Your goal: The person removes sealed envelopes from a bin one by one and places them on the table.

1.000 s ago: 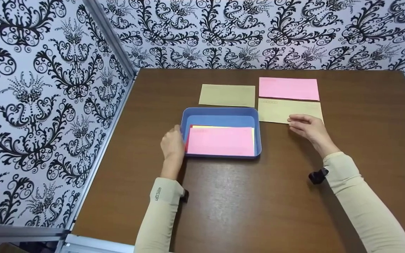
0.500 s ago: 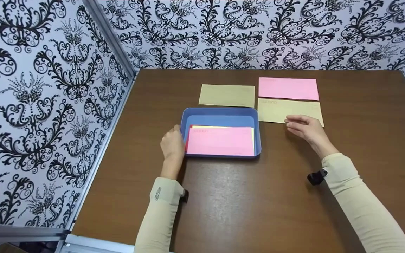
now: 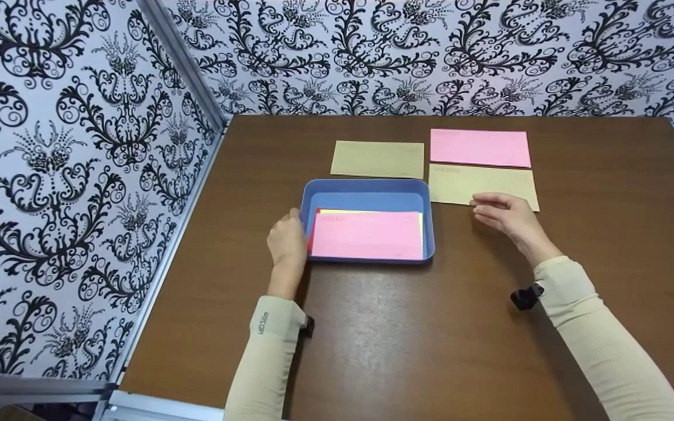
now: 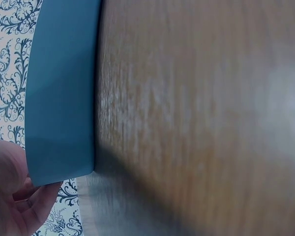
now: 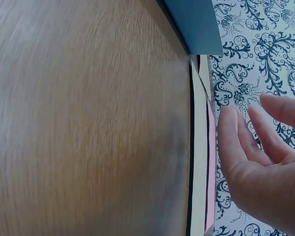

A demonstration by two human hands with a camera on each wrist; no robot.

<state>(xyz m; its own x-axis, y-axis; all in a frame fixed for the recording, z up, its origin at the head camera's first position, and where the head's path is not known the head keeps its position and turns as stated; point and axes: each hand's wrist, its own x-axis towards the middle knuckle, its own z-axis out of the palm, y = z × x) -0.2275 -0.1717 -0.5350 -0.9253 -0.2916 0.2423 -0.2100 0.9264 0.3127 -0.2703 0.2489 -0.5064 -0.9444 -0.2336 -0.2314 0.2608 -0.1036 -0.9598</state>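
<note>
A shallow blue tray [image 3: 366,186] sits on the table, a pink envelope [image 3: 367,235] uppermost inside it, with yellow and red edges showing beneath. My left hand [image 3: 287,238] grips the tray's left side; in the left wrist view its curled fingers [image 4: 42,206] are at the tray's corner. Over the front edge of a cream envelope [image 3: 466,186] hovers my right hand [image 3: 512,222]. Its fingers are loosely bent and hold nothing, as the right wrist view also shows. Behind the cream envelope lies another pink envelope [image 3: 480,147]. A tan envelope [image 3: 378,158] lies behind the tray.
The brown wooden table [image 3: 372,327] ends at a patterned wall [image 3: 419,58] at the back and another patterned wall [image 3: 50,175] on the left. A metal frame post [image 3: 182,64] stands where these walls meet.
My right hand has drifted slightly left, towards the tray, with its fingers still loosely bent. The left hand, tray and envelopes stay where they were.
</note>
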